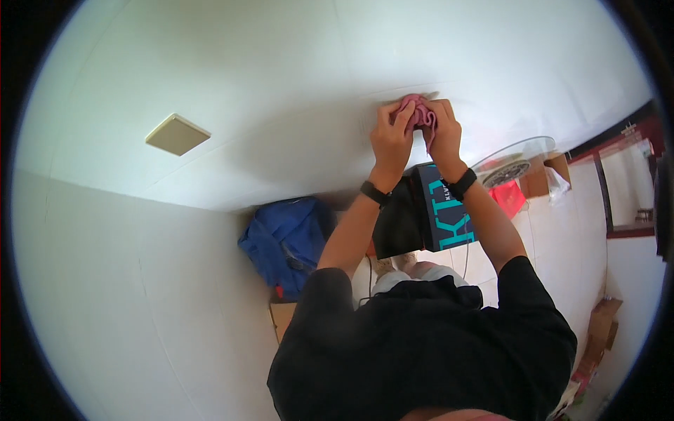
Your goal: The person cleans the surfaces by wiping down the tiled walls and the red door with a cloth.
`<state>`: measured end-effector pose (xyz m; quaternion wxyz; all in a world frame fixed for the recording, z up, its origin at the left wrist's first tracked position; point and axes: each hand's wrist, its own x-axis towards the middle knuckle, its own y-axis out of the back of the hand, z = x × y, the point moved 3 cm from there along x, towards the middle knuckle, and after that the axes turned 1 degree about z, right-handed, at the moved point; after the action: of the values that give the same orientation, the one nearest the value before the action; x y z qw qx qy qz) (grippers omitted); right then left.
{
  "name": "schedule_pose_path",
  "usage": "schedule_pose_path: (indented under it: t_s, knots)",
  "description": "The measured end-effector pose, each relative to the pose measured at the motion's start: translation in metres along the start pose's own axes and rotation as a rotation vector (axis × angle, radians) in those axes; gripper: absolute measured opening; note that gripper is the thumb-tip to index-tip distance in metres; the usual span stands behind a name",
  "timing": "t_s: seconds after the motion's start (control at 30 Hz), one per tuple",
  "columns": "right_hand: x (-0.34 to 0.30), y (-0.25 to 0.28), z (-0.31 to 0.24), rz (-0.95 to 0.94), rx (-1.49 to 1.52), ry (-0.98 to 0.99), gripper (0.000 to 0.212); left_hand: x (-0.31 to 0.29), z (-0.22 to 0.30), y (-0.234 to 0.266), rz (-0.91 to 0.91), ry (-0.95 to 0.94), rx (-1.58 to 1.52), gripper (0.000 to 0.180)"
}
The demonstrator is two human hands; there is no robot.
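A crumpled pink cloth [415,111] is bunched between my two hands, close to the white wall [295,84]; whether it presses on the wall I cannot tell. My left hand [391,140] grips its left side with bent fingers. On the other side, my right hand [444,135] closes round the cloth's right part, and a loose fold hangs down between the palms. Just behind the cloth's top a small greyish patch shows, too little to name. Both arms are stretched out, with a dark band on each wrist.
Below my hands stands a black box [437,217] with teal lettering. A blue fabric bag [288,235] lies left of it, near a carton [283,316]. To the right are a clear glass disc [537,149], a red bag [508,198] and cardboard. A square plate [177,135] sits on the wall.
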<state>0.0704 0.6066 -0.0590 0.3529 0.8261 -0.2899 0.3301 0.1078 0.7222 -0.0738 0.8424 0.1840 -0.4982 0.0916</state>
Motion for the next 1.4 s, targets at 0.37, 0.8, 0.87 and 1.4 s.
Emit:
schedule_pose_path:
  t_s: [0.37, 0.8, 0.87, 1.4]
  knots:
    - [-0.006, 0.014, 0.018, -0.107, -0.029, -0.051, 0.039, 0.000, 0.015, -0.009, -0.222, 0.205, -0.032, 0.041]
    - [0.013, 0.117, 0.138, 0.007, 0.003, -0.084, 0.042, 0.006, 0.093, -0.142, -0.202, 0.010, 0.014, 0.035]
    - [0.005, 0.127, 0.160, -0.035, 0.039, -0.070, 0.040, -0.009, 0.099, -0.161, -0.215, 0.032, 0.040, 0.034]
    - [0.032, 0.228, 0.261, 0.122, 0.163, -0.135, 0.042, 0.021, 0.190, -0.280, -0.560, -0.049, 0.124, 0.036]
